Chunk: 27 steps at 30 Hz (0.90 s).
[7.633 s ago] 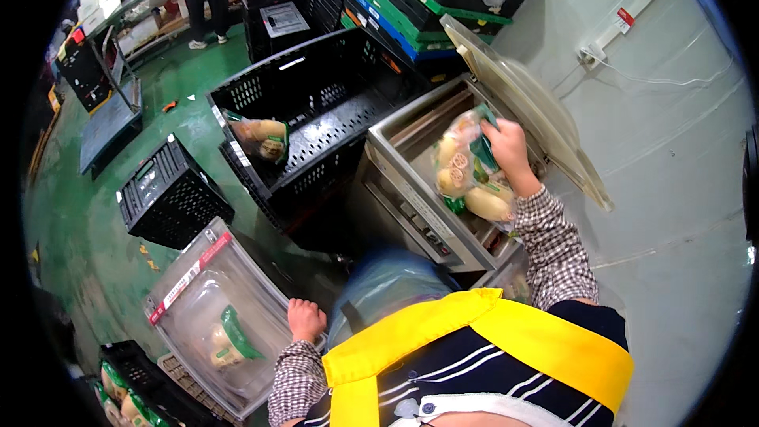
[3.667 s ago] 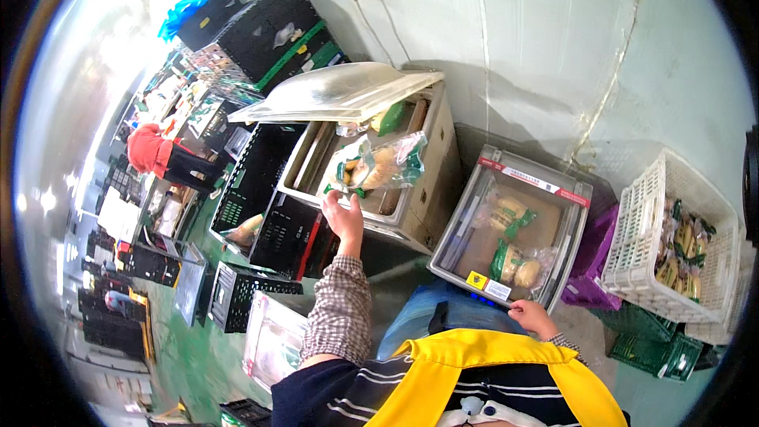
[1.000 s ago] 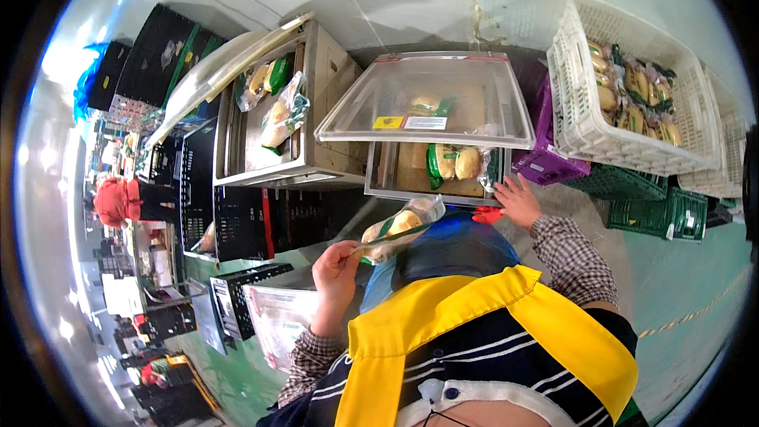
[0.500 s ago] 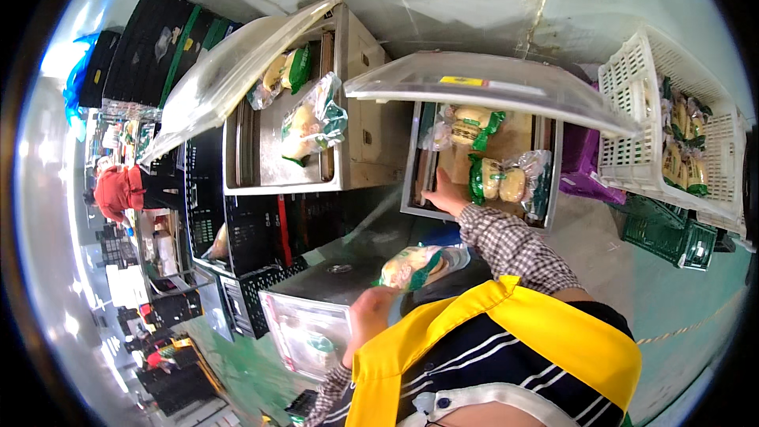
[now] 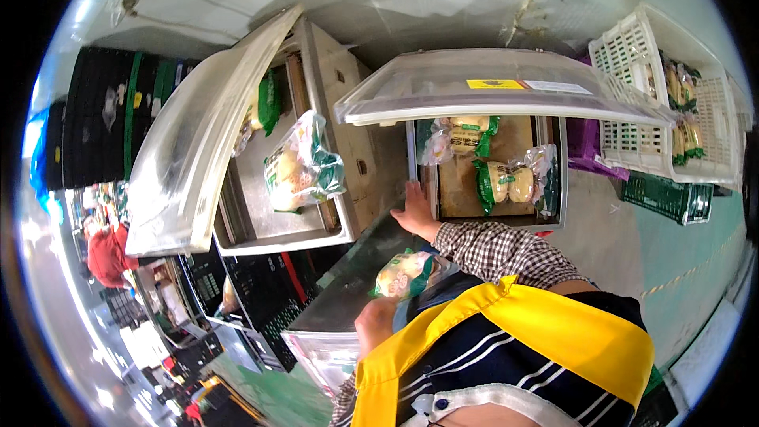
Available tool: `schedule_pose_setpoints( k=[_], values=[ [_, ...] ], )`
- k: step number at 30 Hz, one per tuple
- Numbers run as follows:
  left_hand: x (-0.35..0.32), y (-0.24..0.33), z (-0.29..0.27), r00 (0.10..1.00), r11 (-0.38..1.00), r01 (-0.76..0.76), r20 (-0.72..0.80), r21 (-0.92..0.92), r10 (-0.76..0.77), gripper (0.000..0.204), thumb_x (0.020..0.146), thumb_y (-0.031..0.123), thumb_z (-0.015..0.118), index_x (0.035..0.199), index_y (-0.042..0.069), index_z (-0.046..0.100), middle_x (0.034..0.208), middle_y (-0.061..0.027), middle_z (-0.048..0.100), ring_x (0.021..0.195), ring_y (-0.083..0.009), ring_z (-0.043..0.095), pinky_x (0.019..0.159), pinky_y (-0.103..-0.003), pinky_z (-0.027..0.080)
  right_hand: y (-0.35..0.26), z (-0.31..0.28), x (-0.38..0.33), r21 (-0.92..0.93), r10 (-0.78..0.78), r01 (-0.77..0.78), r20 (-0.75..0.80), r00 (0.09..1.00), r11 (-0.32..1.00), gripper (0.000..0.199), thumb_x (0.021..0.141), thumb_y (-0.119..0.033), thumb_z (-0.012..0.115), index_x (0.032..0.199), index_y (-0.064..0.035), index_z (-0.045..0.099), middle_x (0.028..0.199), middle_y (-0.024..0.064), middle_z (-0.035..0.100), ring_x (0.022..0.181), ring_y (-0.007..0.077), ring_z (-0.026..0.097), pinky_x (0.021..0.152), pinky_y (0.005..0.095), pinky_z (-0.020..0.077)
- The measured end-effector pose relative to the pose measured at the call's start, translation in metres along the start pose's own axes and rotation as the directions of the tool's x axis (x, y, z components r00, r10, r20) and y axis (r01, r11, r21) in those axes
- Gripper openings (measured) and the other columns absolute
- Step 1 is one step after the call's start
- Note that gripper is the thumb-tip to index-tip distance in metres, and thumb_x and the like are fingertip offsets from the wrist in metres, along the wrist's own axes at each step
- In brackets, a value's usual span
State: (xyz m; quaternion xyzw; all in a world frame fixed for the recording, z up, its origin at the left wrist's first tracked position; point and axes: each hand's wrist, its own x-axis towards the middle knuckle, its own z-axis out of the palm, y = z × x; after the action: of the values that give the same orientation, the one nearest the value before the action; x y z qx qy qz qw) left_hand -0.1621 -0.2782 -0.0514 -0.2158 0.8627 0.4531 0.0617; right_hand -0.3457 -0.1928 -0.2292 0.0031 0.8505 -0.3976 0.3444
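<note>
My left hand point(image 5: 375, 324) is closed at the near end of a clear and green bag of round buns point(image 5: 403, 275), held close to my body. Part of its fingers is hidden. With fingers spread, my right hand point(image 5: 415, 212) is at the near left wall of the right-hand lidded box point(image 5: 564, 190) and holds nothing. Inside that box lie two packs of buns, one bun pack point(image 5: 472, 136) at the back and another bun pack point(image 5: 506, 182) nearer. A clear lid point(image 5: 443, 91) with a yellow label stands raised over it.
To the left, a second box point(image 5: 348, 225) with a raised clear lid point(image 5: 186, 142) contains bagged buns point(image 5: 296, 170). A white basket point(image 5: 632, 130) of packs stands at right over a green crate point(image 5: 668, 199). Black crates point(image 5: 269, 285) lie left; a person in red point(image 5: 111, 257) is farther off.
My right hand has come back from inside the right box to its left wall. The held bag has shifted slightly left and down. The view has turned, so the left box appears lower.
</note>
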Motion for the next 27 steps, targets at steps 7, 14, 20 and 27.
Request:
schedule_pose_setpoints(
  k=[7, 14, 20, 27],
  values=[
    [0.028, -0.005, 0.001, 0.993, 0.996, 0.064, 0.103, -0.063, -0.057, 0.007, 0.076, -0.007, 0.061, 0.075, -0.004, 0.055, 0.084, -0.0140, 0.065, 0.078, -0.0168, 0.061, 0.068, -0.027, 0.049, 0.117, -0.006, 0.102, 0.492, 0.170, 0.129, -0.518, 0.838, 0.861, 0.024, 0.085, -0.020, 0.057, 0.102, -0.0043, 0.052, 0.083, 0.0044, 0.056, 0.068, 0.0149, 0.053, 0.055, 0.0231, 0.0453],
    [0.036, -0.022, 0.004, 0.994, 0.997, 0.036, 0.109, -0.064, -0.029, 0.005, 0.073, 0.001, 0.067, 0.076, 0.002, 0.063, 0.074, -0.0097, 0.064, 0.067, -0.0151, 0.061, 0.063, -0.026, 0.048, 0.041, -0.099, 0.093, 0.861, 0.342, 0.002, 0.200, 0.918, -0.508, 0.016, 0.087, -0.025, 0.056, 0.089, -0.0086, 0.056, 0.072, 0.0021, 0.049, 0.060, 0.0127, 0.049, 0.043, 0.0244, 0.0380],
    [0.037, -0.008, 0.009, 0.999, 1.000, 0.016, 0.031, -0.019, -0.015, 0.008, 0.072, 0.004, 0.069, 0.072, 0.001, 0.062, 0.069, -0.0101, 0.063, 0.062, -0.0143, 0.058, 0.059, -0.027, 0.047, 0.063, -0.105, 0.104, 0.786, 0.247, -0.132, 0.342, 0.907, -0.604, 0.005, 0.085, -0.011, 0.056, 0.087, -0.0072, 0.055, 0.072, 0.0029, 0.047, 0.058, 0.0132, 0.048, 0.045, 0.0209, 0.0341],
    [0.039, -0.018, 0.016, 0.996, 0.995, -0.006, 0.086, -0.101, 0.015, 0.006, 0.074, 0.004, 0.067, 0.076, 0.001, 0.063, 0.072, -0.0107, 0.064, 0.064, -0.0142, 0.059, 0.062, -0.027, 0.047, 0.144, -0.171, 0.030, 0.445, 0.404, -0.370, 0.019, 0.914, 0.816, 0.038, 0.071, -0.021, 0.069, 0.098, 0.0030, 0.058, 0.087, 0.0144, 0.062, 0.084, 0.0184, 0.060, 0.060, 0.0293, 0.0488]
  ],
)
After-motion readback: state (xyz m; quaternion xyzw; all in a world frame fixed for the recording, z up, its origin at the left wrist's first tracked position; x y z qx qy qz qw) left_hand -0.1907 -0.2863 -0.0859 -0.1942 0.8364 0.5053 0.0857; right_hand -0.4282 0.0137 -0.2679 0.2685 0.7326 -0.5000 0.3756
